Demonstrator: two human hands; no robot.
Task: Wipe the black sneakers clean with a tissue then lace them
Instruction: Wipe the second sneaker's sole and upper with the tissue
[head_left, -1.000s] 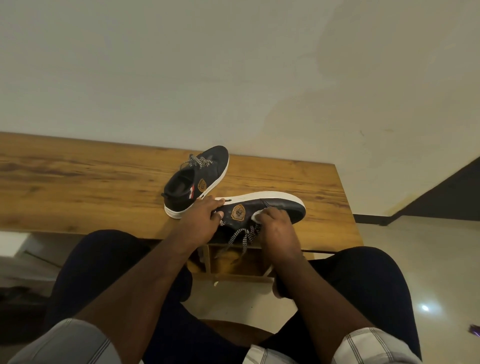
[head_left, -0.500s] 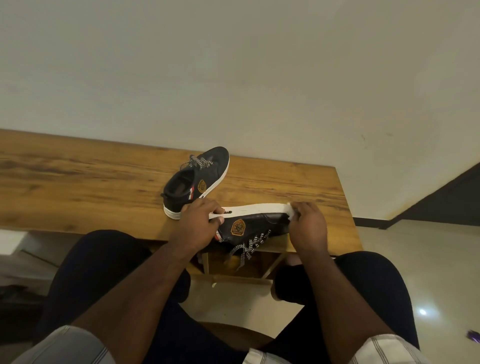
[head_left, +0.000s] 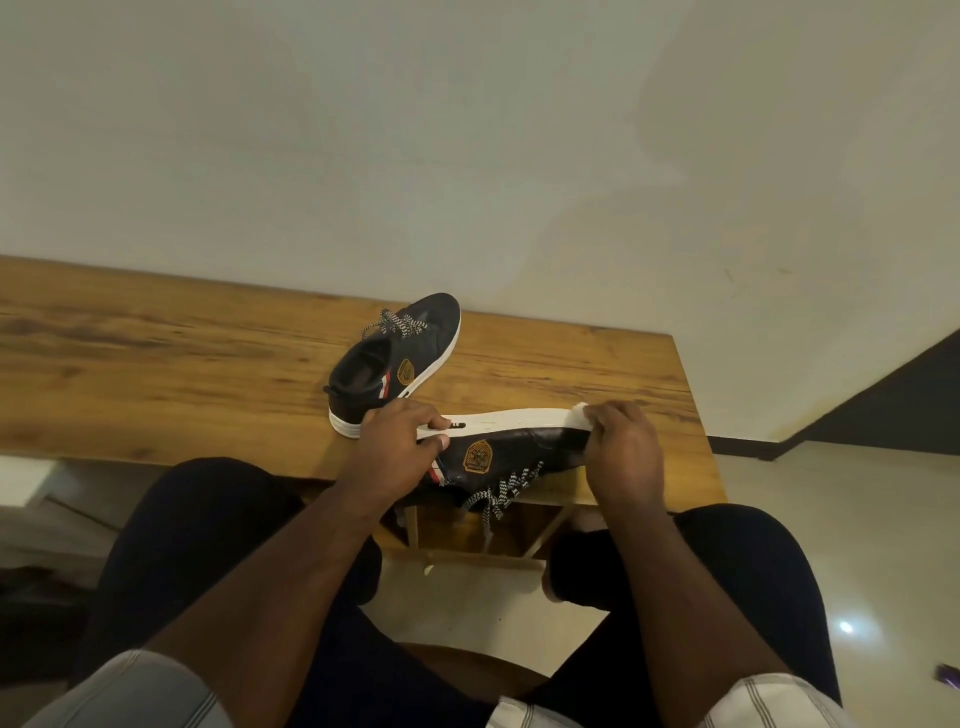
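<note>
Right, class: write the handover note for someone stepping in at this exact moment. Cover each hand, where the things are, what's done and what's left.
Left hand grips the heel of the tilted sneaker, sole edge up, at the table's near edge.
Right hand pinches the tissue against the toe end of the white sole.
Second sneaker stands upright on the table behind.
Done: wiping under way.
Left: finish wiping; laces on both hang loose, so lace them.

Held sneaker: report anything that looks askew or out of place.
The held sneaker is tipped on its side with its white sole turned up, and its laces dangle loose past the table edge. Nothing looks damaged.
</note>
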